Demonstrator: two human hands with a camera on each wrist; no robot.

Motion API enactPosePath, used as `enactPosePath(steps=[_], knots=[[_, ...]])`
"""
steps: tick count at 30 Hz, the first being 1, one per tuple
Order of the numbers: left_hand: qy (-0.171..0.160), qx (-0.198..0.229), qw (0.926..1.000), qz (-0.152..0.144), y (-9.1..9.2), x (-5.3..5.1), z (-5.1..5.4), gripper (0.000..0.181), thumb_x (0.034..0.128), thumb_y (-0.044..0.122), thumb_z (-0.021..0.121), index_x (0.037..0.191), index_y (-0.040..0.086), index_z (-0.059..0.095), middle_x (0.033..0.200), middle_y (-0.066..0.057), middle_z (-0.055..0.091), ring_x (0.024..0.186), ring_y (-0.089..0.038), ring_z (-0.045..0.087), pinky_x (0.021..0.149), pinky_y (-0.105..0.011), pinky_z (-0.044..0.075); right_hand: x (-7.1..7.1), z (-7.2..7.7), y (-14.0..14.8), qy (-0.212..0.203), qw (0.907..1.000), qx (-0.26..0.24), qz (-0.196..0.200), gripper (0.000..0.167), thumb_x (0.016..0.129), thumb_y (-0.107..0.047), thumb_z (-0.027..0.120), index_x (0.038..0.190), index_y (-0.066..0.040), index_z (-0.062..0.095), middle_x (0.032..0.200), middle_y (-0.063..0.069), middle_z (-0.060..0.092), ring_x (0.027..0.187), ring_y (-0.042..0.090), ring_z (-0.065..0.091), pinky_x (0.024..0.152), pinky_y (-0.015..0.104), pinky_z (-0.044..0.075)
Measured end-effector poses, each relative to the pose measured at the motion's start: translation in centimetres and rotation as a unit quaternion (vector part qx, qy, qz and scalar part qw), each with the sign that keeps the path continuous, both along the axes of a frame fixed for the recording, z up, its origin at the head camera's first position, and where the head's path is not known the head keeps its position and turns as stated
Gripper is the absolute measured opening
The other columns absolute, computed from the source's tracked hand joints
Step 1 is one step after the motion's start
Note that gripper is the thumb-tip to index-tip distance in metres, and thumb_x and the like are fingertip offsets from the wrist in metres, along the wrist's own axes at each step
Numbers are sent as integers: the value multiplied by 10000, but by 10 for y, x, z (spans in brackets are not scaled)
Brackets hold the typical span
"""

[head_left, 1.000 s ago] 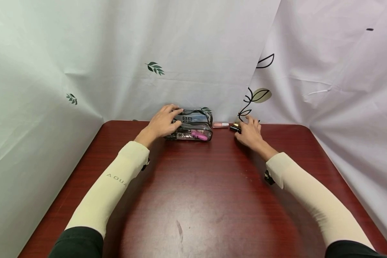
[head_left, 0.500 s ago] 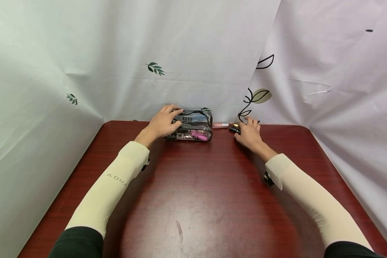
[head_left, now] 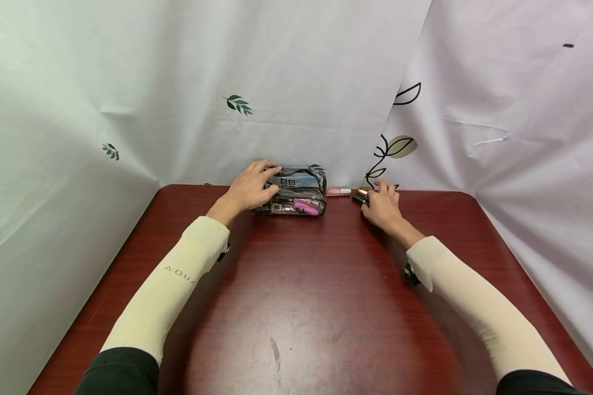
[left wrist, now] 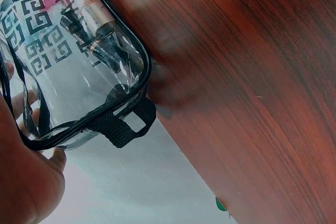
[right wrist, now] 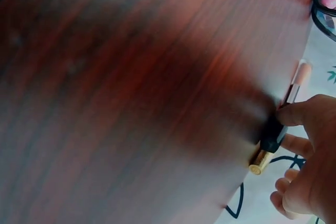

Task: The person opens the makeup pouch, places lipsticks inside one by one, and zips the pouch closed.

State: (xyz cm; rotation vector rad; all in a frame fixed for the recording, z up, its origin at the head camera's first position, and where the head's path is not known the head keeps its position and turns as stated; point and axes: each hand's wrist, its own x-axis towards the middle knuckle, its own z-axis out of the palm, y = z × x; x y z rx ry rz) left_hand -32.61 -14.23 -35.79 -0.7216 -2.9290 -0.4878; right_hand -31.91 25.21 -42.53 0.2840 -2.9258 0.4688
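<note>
A clear cosmetic bag [head_left: 289, 192] with black piping stands at the table's back edge. My left hand [head_left: 249, 186] grips its left end; in the left wrist view some fingers show behind the clear plastic. Inside the bag lie a pink item [head_left: 305, 207] and several tubes [left wrist: 97, 18]. To the right, my right hand [head_left: 382, 208] pinches a black cosmetic tube [right wrist: 272, 134] between thumb and forefinger, low at the table's back edge. Beside it lies a tube with a gold end [right wrist: 259, 165]. A pink lip gloss [head_left: 338, 192] with a silver cap lies between bag and right hand.
The dark red wooden table [head_left: 316, 291] stretches toward me from both hands. A white curtain [head_left: 316, 109] with leaf prints hangs right behind its back edge. A black webbing loop [left wrist: 123, 124] sticks out from the bag's end.
My right hand has drawn very slightly toward me, and the gold-ended tube shows a little more. The left hand and the bag look unmoved.
</note>
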Motion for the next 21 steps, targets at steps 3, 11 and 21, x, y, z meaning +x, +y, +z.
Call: enactPosePath(steps=[3,11,21], knots=[[7,0,10000,-5,0,1,0,651,1117,307,492,1749,158,452,1802,-148,388,1728,-381,261,1402,-608,265,-1,0,1,-28,10000,-42,30,364,1059,-189,616,1227,114,727,1729,368,357,1543,605,332,1216,699,330],[-15,-11,10000,-15,-1,0,0,660,1115,321,478,1754,157,445,1808,-151,376,1732,-384,251,1402,-615,260,-21,-20,13,190,9997,-127,96,486,998,-226,642,1368,82,712,1718,358,384,1513,604,348,1091,725,342],[-15,-29,10000,-15,-1,0,0,659,1116,318,479,1755,159,442,1810,-153,374,1733,-387,249,1406,-615,254,8,15,-9,414,9986,-264,176,387,1001,-184,634,1263,78,746,1698,344,424,1524,586,366,1220,712,331]])
